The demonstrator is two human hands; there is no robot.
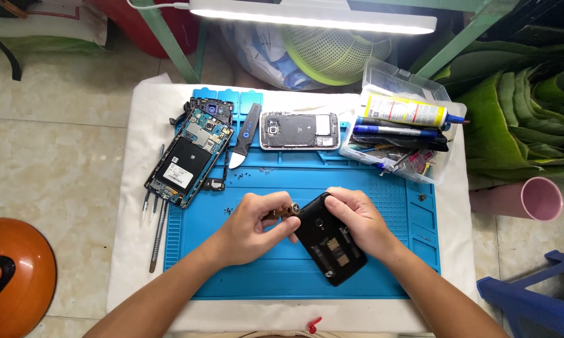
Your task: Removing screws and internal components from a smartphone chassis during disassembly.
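Head cam, looking down on a phone-repair worktop (141,188) draped in white cloth, w/ a blue silicone repair mat (357,188) on top. Center of mat: the person's right hand (357,219) grips the upper edge of an opened black phone body (329,247), fingers curled over its top corner, holding it tilted w/ its inner side up. The left hand (254,225) is closed narrow, pinching a small brown-handled tool (282,213) whose tip sits at the phone's top-left corner; hands are just beside each other.

Upper left of mat: a disassembled phone w/ exposed circuit board (188,156), lying at an angle. Just right of it, a blue-and-white pry tool (244,141). Beyond that, a second opened phone w/ silver frame (299,131), lying flat. Tiny loose screws (250,172) dot the mat near these.

Right rear: clear plastic parts box (407,159) holding a yellow-and-white glue tube (407,111), pens & small tools. Left edge of cloth: thin metal tools (158,231) lying side by side.

Around the worktop: strip lamp (313,22) overhead, pink cup (538,199) at right, orange round object (13,275) on the tiled floor at left, blue plastic stool (538,300) lower right.
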